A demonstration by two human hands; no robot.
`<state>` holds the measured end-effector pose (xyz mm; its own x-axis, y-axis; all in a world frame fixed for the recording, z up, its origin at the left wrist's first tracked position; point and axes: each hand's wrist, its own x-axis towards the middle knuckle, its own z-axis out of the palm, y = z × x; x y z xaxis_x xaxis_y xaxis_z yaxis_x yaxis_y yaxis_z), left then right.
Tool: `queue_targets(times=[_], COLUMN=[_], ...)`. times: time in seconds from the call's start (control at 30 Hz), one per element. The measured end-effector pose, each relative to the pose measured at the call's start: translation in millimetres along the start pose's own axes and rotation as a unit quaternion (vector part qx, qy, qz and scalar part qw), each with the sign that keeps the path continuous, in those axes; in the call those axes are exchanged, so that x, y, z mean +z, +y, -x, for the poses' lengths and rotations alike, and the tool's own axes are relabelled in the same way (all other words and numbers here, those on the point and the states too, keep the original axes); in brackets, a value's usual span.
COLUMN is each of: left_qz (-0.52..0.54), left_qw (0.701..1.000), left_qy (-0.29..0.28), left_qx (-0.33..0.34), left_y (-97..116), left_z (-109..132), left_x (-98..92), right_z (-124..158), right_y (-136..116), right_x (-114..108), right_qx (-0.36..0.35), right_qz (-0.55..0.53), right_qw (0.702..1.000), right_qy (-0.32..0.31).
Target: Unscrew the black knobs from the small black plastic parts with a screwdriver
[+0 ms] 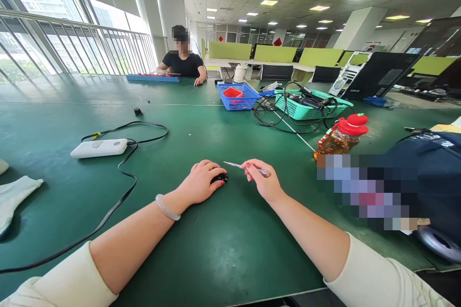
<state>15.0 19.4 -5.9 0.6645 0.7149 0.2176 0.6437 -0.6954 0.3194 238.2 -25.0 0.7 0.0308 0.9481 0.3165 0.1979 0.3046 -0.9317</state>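
Note:
My left hand (197,183) rests on the green tabletop, its fingers curled round a small glossy black object (221,178) whose kind I cannot make out. Most of that object is covered by my fingers. Pinched in my right hand (265,183) is a slim screwdriver (233,165) with a thin metal shaft and a clear purplish handle. Its tip points left, a little above and apart from the black object.
On the left lie a white power strip (101,148) with a black cable and a small black piece (138,112). Ahead stand a blue basket (239,103) and a green basket (300,112) with cables. A red-capped bottle (340,136) is at right. A person (182,63) sits opposite.

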Motion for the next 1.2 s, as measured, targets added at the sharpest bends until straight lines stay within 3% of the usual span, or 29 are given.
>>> queue_targets(times=[0.2,0.3,0.4,0.5,0.63,0.8,0.93,1.1,1.2], left_qz=[-0.006,-0.013,-0.02,-0.034,-0.074,-0.155,-0.192,-0.189,-0.174], left_qw=[1.0,1.0,0.999,0.999,0.991,0.964,0.95,0.945,0.926], left_qy=[-0.006,-0.016,-0.027,-0.021,0.012,0.05,0.066,0.076,0.096], left_qx=[-0.006,-0.008,-0.004,-0.036,-0.108,-0.21,-0.239,-0.256,-0.32], left_y=[20,31,27,1,-59,-115,-126,-131,-133], left_z=[15,39,69,103,143,177,183,182,183], left_x=[-5.7,-10.5,-19.6,-34.0,-61.1,-98.7,-114.1,-114.3,-118.0], right_z=[1,2,3,4,4,5,5,4,4], right_y=[-1,-2,-3,-4,-4,-5,-5,-3,-2], right_x=[-1,0,1,1,1,1,1,0,0], right_qx=[-0.006,-0.015,-0.029,-0.043,-0.063,-0.074,-0.081,-0.087,-0.09], right_qz=[0.008,0.01,0.014,0.025,0.038,0.054,0.064,0.066,0.065], right_qw=[1.0,1.0,0.999,0.999,0.997,0.995,0.994,0.994,0.994], right_qy=[0.007,0.004,0.0,-0.004,-0.009,-0.026,-0.027,-0.024,-0.025])
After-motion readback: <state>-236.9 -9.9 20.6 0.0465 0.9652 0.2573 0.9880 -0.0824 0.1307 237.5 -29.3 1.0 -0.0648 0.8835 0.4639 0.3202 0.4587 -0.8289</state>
